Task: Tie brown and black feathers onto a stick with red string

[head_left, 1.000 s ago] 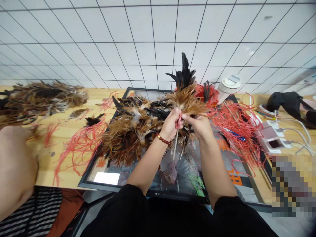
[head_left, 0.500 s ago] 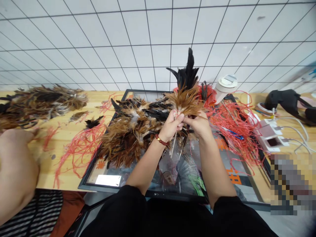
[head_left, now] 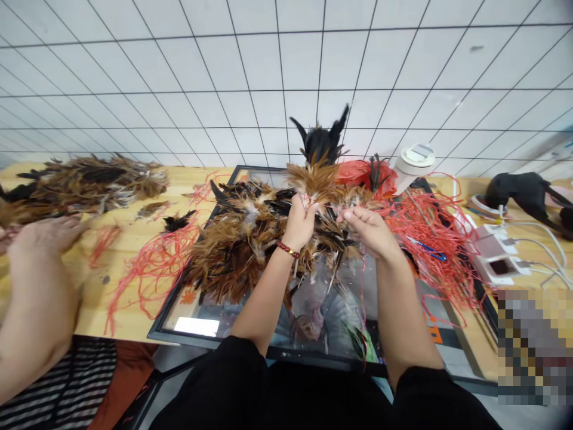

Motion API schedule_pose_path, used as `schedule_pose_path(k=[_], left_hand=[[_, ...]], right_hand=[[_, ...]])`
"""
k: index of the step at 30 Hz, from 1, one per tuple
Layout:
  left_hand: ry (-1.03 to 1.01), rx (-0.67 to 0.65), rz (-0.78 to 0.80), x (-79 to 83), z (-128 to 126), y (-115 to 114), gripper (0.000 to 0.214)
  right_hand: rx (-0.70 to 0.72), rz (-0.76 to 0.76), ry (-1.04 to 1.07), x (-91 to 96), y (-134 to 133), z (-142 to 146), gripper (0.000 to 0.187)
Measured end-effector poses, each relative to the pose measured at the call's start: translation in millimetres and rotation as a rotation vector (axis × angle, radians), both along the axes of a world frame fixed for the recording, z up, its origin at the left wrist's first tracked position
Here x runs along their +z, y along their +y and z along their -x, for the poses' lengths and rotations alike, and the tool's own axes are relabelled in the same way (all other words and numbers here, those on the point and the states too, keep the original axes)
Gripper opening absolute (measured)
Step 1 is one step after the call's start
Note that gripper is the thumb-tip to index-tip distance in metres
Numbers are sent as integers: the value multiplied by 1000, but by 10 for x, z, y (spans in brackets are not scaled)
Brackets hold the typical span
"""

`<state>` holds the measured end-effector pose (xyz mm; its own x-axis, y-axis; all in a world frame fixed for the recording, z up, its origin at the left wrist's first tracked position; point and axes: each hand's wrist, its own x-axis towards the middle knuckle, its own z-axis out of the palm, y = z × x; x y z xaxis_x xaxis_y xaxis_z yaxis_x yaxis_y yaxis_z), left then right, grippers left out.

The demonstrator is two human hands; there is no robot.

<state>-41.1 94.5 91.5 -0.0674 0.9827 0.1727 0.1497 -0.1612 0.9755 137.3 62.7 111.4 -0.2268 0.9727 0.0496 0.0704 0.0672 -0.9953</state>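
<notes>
Head view: L hand [head_left: 301, 224], w/ dark red bead bracelet [head_left: 287, 249] at wrist, is closed round the base of a feather bunch [head_left: 316, 176], brown below w/ black plumes on top, held upright mid-scene above the far half of a black-edged framed panel [head_left: 179, 338]. R hand [head_left: 369, 230], just right of it, has thumb & forefinger pressed together, pinching thin red string [head_left: 363, 286] that trails down toward panel's near edge; exact contact too small to see.

Big feather pile [head_left: 237, 257] lies on panel, left of & below L hand. Right of R hand: red string tangle [head_left: 447, 239] w/ blue-handled tool [head_left: 427, 249] on it; far side, red plastic bag [head_left: 351, 173] beside white lidded cup [head_left: 407, 176]. Far right: white charger block [head_left: 495, 266] w/ cables.

Left on wood table [head_left: 96, 310]: loose red strands [head_left: 150, 257]; far left, 2nd feather heap [head_left: 94, 176], w/ co-worker's hand [head_left: 47, 236] at its near side.
</notes>
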Motion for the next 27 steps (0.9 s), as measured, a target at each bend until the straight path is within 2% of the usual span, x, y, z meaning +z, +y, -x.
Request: schedule_pose_path(k=[2, 4, 6, 9, 12, 15, 18, 23, 27], left_hand=[[306, 25, -69, 16, 57, 2, 19], [603, -21, -86, 62, 72, -36, 20], [887, -101, -66, 116, 30, -105, 22], [1197, -230, -63, 164, -123, -246, 27], [1327, -354, -166, 143, -294, -409, 31], [1421, -478, -344, 95, -361, -569, 33], [1511, -544, -527, 106, -282, -706, 36], [1632, -639, -742, 295, -68, -871, 46], [1623, -725, -851, 453, 59, -918, 38]], right_hand=[[-10, -130, -114, 98, -64, -27, 48], [2, -211, -172, 180, -92, -54, 46], [60, -165, -119, 238, -61, -85, 44], [148, 37, 11, 294, 77, -167, 40], [113, 128, -54, 333, 254, -308, 39], [142, 32, -310, 356, 392, -469, 37], [277, -31, -479, 354, 449, -569, 35], [370, -22, -477, 314, 394, -498, 30], [398, 28, -422, 229, 312, -442, 32]])
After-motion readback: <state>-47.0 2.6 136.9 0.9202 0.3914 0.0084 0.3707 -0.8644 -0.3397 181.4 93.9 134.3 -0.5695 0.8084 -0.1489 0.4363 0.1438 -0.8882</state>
